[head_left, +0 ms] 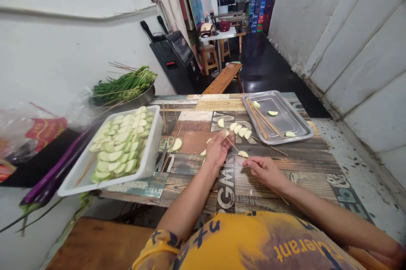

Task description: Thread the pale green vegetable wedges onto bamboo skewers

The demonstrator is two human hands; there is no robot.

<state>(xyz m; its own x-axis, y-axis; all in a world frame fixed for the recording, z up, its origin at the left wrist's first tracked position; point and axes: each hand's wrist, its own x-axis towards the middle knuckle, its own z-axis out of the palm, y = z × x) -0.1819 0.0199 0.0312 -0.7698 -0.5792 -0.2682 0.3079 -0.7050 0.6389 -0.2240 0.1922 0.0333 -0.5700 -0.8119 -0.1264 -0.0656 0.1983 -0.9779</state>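
My left hand (218, 148) is closed, its fingertips pinching a pale vegetable slice (226, 133) that they partly cover. A thin wooden skewer (234, 146) runs from that slice down to my right hand (261, 169), which is shut around it; its tail end shows below the right forearm. Close to my right fingertips is a half-round slice with green skin (243, 154); I cannot tell whether it touches the skewer. Just beyond my hands, several skewered slices (240, 129) sit in a row on the table. A loose slice (220, 122) lies to their left.
A white tub (155, 143) heaped with slices stands left, near scissors (166, 143) and loose skewers (165, 117). Right is a metal tray (301, 131) with skewers and slices. Behind the tub, a metal bowl (146, 94) holds green stalks. Purple eggplants (53, 179) lie far left.
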